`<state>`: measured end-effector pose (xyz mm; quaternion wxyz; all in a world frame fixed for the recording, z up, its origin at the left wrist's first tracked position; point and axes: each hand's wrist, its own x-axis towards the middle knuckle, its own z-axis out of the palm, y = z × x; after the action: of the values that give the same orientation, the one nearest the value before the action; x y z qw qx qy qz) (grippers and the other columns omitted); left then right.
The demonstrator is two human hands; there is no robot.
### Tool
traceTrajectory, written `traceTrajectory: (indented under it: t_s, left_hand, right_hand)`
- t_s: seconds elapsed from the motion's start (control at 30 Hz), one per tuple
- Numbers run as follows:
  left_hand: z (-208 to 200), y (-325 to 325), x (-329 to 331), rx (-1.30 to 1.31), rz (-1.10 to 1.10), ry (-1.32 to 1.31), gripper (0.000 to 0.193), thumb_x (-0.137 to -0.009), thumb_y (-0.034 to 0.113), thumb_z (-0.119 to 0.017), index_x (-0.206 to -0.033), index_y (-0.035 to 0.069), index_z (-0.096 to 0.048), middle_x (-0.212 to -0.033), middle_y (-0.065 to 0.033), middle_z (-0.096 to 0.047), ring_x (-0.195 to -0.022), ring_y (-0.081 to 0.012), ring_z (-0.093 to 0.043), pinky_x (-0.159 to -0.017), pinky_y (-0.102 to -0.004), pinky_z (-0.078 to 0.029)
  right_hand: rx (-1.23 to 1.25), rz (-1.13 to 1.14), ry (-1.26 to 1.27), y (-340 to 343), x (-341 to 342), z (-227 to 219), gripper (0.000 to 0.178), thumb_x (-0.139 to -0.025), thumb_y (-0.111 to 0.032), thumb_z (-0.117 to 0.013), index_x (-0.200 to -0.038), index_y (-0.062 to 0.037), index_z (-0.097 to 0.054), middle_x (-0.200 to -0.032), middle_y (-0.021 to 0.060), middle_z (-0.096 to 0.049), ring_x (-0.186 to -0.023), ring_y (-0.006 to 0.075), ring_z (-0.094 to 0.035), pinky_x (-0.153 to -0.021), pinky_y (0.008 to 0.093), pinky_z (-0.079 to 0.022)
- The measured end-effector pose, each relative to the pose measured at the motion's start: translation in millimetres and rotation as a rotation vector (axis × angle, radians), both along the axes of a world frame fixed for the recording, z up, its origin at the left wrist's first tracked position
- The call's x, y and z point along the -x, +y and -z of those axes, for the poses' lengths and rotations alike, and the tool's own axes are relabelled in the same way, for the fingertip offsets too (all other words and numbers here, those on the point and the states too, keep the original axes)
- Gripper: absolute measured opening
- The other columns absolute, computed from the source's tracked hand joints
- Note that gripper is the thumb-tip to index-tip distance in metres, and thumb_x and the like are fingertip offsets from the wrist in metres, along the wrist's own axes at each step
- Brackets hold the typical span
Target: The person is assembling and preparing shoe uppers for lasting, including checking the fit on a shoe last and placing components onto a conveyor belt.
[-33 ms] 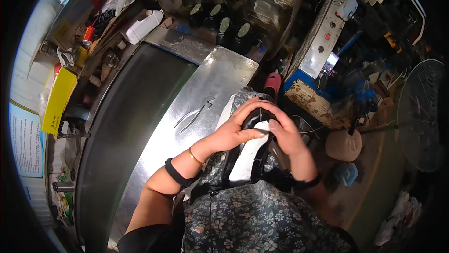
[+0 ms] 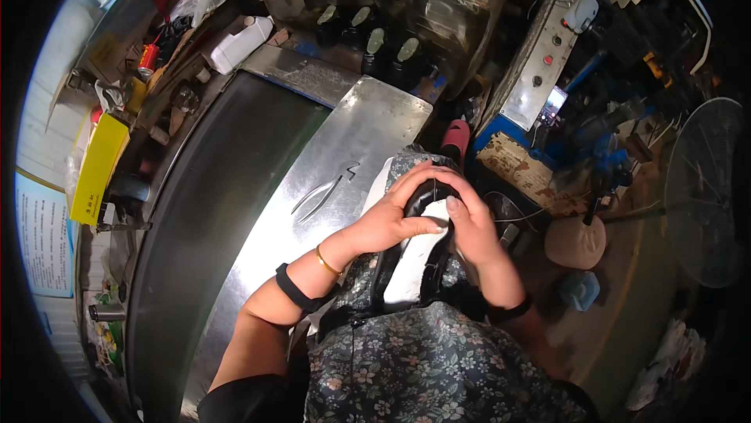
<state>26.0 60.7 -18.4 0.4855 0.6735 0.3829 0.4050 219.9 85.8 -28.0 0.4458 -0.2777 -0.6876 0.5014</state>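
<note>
A black shoe upper (image 2: 382,273) with a white insole (image 2: 408,270) facing up rests on my lap, over the floral apron (image 2: 415,360). Around the far end of the shoe curve both hands, their fingertips meeting at the top. My left hand (image 2: 397,216) grips the left side, its thumb pressing on the white insole. On the right side, my right hand (image 2: 473,231) wraps the edge with its thumb near the insole's tip. Pliers (image 2: 317,198) and a small bent metal hook (image 2: 352,172) lie on the metal tabletop (image 2: 266,239) to the left.
A dark conveyor belt (image 2: 203,188) runs left of the tabletop. Several black shoes (image 2: 374,51) stand at the back. To the right are a control panel (image 2: 540,63), a pinkish container (image 2: 575,241), a blue container (image 2: 580,290) and a fan (image 2: 704,188). A yellow box (image 2: 99,169) sits far left.
My right hand has shifted slightly, its thumb and wrist moving a little left and toward the far end of the shoe. The left hand stays in place.
</note>
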Motion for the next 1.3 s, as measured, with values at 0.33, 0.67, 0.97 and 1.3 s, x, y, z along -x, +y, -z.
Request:
traceTrajectory:
  t_s: [0.33,0.67,0.97,1.3]
  left_hand:
    - [-8.1,-9.6,1.6,0.078,-0.021,0.187,0.123,-0.056,0.037,-0.096,-0.154,0.010,-0.026,-0.154,-0.0229,-0.033,-0.150,-0.0358,-0.022,-0.120,-0.0419,-0.023]
    - [2.4,-32.7,5.5,0.192,-0.071,0.137,0.133,-0.065,0.034,-0.093,-0.158,0.001,-0.003,-0.161,-0.0227,-0.020,-0.150,-0.0282,-0.020,-0.120,-0.0358,-0.022]
    - [19.7,-59.9,1.5,0.128,-0.225,0.029,0.082,-0.100,0.040,-0.058,-0.155,-0.003,-0.016,-0.157,-0.0275,-0.028,-0.147,-0.0356,-0.027,-0.119,-0.0394,-0.025]
    - [14.5,-73.5,-6.2,0.063,-0.263,0.176,0.112,-0.077,0.045,-0.083,-0.154,-0.004,-0.017,-0.149,-0.0297,-0.037,-0.140,-0.0378,-0.040,-0.113,-0.0397,-0.035]
  right_hand:
    - [0.102,-0.065,-0.020,-13.5,-9.6,-1.6,0.061,-0.092,-0.006,-0.061,-0.149,-0.0001,-0.038,-0.149,0.0129,-0.044,-0.140,0.0230,-0.039,-0.117,0.0363,-0.028]
    - [-0.039,0.180,-0.196,-13.8,23.5,-22.9,0.078,-0.067,-0.016,-0.091,-0.130,0.0019,-0.050,-0.120,0.0145,-0.061,-0.112,0.0252,-0.061,-0.096,0.0385,-0.049]
    - [-0.107,0.093,-0.174,0.4,19.3,-14.8,0.061,-0.072,-0.016,-0.088,-0.121,-0.0003,-0.055,-0.124,0.0172,-0.061,-0.114,0.0286,-0.061,-0.098,0.0395,-0.048]
    - [-0.091,0.057,-0.232,-11.3,10.2,-16.7,0.073,-0.068,-0.017,-0.090,-0.128,-0.0025,-0.051,-0.129,0.0152,-0.056,-0.119,0.0286,-0.055,-0.103,0.0397,-0.043]
